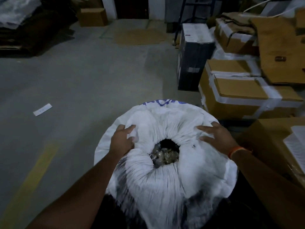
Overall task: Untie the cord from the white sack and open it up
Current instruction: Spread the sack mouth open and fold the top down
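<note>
A large white sack (pixel 165 179) with blue lettering on its far side stands on the floor right in front of me. Its gathered mouth is parted into a round hole (pixel 166 152), and dark, shiny contents show inside. No cord is visible. My left hand (pixel 123 139) presses on the bunched fabric at the left of the hole, fingers curled into the folds. Flat on the fabric at the right lies my right hand (pixel 216 136), its fingers spread. An orange band circles that wrist.
Taped cardboard boxes (pixel 239 95) are stacked close on the right, with a dark box (pixel 193 55) behind them. Bare concrete floor (pixel 82 80) stretches to the left, with a paper slip (pixel 42 109) and a yellow line (pixel 33 177). More cartons stand at the back.
</note>
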The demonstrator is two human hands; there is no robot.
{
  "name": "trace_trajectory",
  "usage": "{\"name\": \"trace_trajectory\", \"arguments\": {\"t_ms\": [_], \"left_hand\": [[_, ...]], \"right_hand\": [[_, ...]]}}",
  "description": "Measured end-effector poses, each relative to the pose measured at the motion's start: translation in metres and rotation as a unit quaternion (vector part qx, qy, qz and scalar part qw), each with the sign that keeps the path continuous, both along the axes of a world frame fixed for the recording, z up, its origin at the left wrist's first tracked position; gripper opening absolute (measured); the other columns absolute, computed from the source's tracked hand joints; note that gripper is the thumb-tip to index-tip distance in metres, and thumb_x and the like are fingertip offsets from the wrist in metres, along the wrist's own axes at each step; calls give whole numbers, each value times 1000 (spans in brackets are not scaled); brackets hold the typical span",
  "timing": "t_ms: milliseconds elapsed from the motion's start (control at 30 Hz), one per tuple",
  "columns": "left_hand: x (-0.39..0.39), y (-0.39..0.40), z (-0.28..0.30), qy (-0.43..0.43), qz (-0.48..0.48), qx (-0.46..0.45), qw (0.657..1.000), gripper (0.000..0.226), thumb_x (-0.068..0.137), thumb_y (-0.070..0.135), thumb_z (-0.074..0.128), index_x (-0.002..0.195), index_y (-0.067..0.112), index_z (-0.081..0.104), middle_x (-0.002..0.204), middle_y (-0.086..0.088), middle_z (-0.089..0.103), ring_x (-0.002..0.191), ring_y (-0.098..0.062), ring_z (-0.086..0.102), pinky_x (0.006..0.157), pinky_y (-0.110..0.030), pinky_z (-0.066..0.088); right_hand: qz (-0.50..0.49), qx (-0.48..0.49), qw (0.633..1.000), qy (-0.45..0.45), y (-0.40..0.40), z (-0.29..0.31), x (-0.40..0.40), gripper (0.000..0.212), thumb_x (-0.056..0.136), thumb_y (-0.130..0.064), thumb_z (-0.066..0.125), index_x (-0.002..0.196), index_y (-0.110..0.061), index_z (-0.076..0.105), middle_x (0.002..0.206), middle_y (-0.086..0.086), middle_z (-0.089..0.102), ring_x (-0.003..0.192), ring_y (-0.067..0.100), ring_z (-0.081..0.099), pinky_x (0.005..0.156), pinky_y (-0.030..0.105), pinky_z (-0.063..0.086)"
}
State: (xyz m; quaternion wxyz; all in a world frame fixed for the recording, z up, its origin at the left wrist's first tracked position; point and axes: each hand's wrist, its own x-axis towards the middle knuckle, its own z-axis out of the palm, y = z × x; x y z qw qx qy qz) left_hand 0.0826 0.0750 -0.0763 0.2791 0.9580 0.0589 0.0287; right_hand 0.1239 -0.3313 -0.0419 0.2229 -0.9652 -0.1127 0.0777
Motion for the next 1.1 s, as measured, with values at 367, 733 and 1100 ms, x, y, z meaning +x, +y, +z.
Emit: {"name": "trace_trajectory", "arguments": {"t_ms": [367, 733, 1100], "left_hand": [[18, 27, 6, 33, 88, 99, 991, 35, 107, 34, 49, 139, 25, 59, 132, -8, 61, 117, -30, 62, 89, -28, 50], [18, 42, -8, 49, -1, 159, 986, 68, 94, 28, 64, 158, 24, 40, 165, -30, 24, 146, -41, 42, 118, -40, 41], [-170, -28, 43, -265, -263, 123, 919, 20, 92, 27, 68, 110, 17, 66, 115, -3, 65, 102, -23, 64, 85, -41, 53]], "right_hand": [[-133, -233, 963, -3, -43, -6, 12, 69, 96, -11, 47, 152, -48, 31, 124, 13, 49, 98, 29, 67, 88, 38, 57], [-113, -261, 958, -34, -18, -5, -12, 64, 95, -29, 52, 153, -42, 28, 140, 14, 30, 126, 34, 36, 102, 49, 47], [269, -57, 922, -274, 57, 4, -194, 48, 89, -42, 66, 127, -13, 61, 131, 11, 59, 120, 29, 55, 100, 39, 42]]}}
